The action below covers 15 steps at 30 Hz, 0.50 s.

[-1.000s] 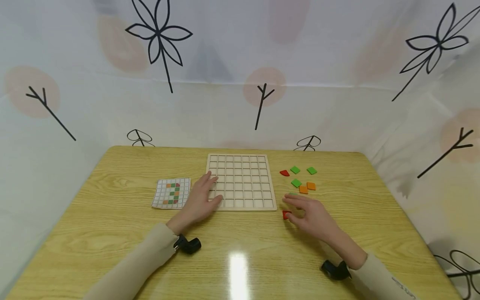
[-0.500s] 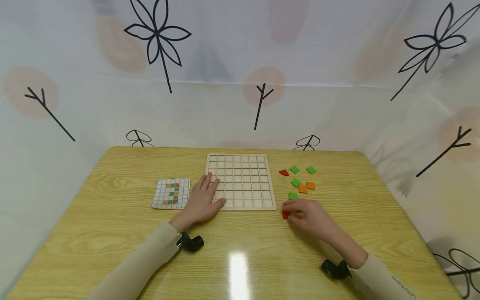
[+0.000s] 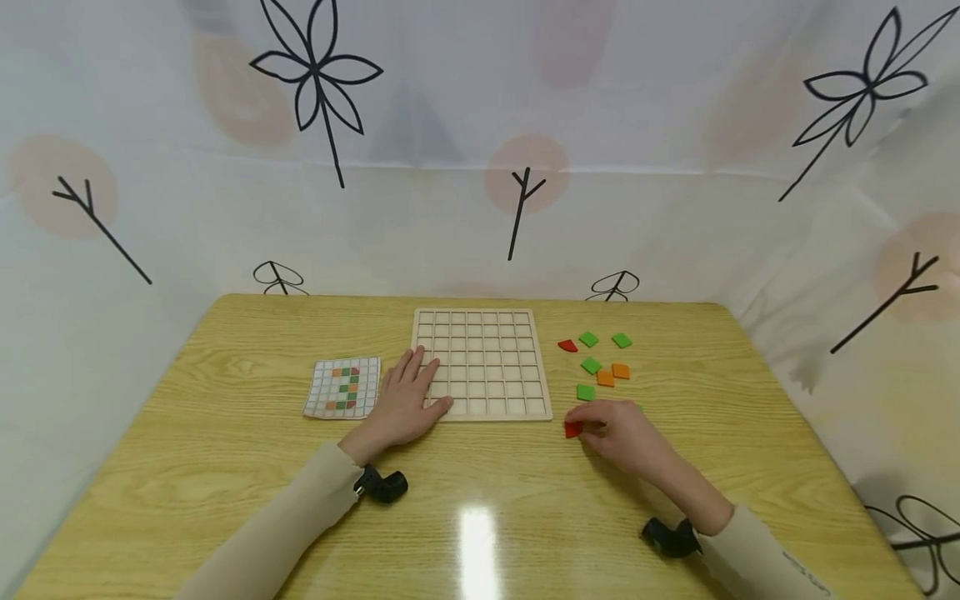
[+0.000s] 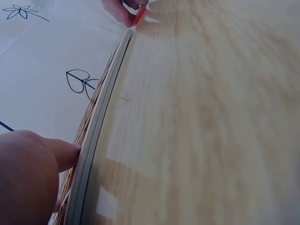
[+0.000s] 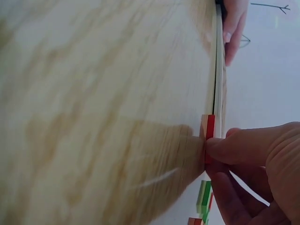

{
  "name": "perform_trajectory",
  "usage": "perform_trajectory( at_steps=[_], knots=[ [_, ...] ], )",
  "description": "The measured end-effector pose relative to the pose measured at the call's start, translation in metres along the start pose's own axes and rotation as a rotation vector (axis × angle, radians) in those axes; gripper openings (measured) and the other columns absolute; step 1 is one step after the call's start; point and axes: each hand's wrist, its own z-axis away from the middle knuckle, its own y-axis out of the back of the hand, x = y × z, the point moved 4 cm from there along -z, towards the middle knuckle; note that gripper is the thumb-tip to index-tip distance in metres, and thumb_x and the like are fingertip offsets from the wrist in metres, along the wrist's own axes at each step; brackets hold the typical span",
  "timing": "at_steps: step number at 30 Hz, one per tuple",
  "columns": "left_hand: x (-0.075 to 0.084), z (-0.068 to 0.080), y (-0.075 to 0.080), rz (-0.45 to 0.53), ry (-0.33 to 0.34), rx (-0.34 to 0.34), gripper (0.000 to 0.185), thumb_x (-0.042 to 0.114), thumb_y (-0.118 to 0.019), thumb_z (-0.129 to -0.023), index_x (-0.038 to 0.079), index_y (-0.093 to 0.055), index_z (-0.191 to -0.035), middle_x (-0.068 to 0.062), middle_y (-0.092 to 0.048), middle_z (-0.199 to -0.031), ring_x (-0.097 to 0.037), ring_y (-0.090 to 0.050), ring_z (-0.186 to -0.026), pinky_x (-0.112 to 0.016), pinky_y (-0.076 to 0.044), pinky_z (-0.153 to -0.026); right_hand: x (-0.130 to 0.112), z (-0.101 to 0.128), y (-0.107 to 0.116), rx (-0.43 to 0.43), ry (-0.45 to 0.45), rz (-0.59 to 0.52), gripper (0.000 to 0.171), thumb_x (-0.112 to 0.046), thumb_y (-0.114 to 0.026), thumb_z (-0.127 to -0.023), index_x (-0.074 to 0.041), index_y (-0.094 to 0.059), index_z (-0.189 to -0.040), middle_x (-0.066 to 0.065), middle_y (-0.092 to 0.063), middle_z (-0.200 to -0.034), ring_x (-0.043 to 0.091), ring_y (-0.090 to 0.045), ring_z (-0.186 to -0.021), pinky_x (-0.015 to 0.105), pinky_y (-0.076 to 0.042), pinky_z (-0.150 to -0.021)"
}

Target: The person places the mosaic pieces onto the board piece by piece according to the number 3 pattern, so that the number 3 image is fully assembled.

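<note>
**Right hand pinches red tile, no readable writing**

Right hand [image 3: 626, 437] pinches red tile [image 3: 573, 429] on tabletop [image 3: 225, 450] near grid board's [image 3: 483, 362] near-right corner. Left hand [image 3: 405, 400] flat, fingers straight, on board's left edge. Both unchanged since half second ago.

Left hand [image 3: 405, 400] flat, right hand [image 3: 622, 433] pinching.

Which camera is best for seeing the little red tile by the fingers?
The right wrist view: the red tile sits close up, edge-on, with the right hand pinching it. The head view shows the tile small on the table beside the wooden grid board. The left wrist view shows only a far red sliver.
</note>
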Motion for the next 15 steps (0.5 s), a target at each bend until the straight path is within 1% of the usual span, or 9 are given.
perform_trajectory(
  at_steps=[5, 10, 15],
  knots=[
    [0.0002, -0.0003, 0.0001, 0.007, 0.004, -0.01, 0.07, 0.041, -0.055, -0.101, 0.003, -0.032, -0.156, -0.023, -0.01, -0.164, -0.039, -0.002, -0.15, -0.064, -0.009, -0.114, 0.0019, -0.0017, -0.0008, -0.004, -0.016, 0.026, 0.027, 0.007, -0.076, -0.081, -0.009, -0.078, -0.102, -0.001, -0.073, -0.099, 0.017, -0.068, -0.091, 0.033, -0.057, -0.075],
    [0.0003, 0.0003, 0.0006, 0.009, 0.0, -0.006, 0.071, 0.041, -0.055, -0.101, 0.002, -0.032, -0.156, -0.023, -0.01, -0.163, -0.04, -0.003, -0.15, -0.064, -0.009, -0.114, 0.0036, -0.0033, -0.0021, -0.01, -0.019, 0.041, 0.026, 0.008, -0.076, -0.081, -0.009, -0.078, -0.101, -0.002, -0.072, -0.097, 0.016, -0.068, -0.089, 0.033, -0.057, -0.075],
    [0.0002, 0.0005, 0.0004, 0.006, -0.003, -0.006, 0.071, 0.042, -0.055, -0.101, 0.002, -0.032, -0.155, -0.023, -0.01, -0.163, -0.04, -0.004, -0.15, -0.065, -0.01, -0.114, 0.0037, -0.0043, -0.0037, -0.032, 0.019, 0.063, 0.032, 0.009, -0.072, -0.081, -0.01, -0.077, -0.106, -0.001, -0.071, -0.104, 0.019, -0.066, -0.095, 0.032, -0.055, -0.075]
  ],
)
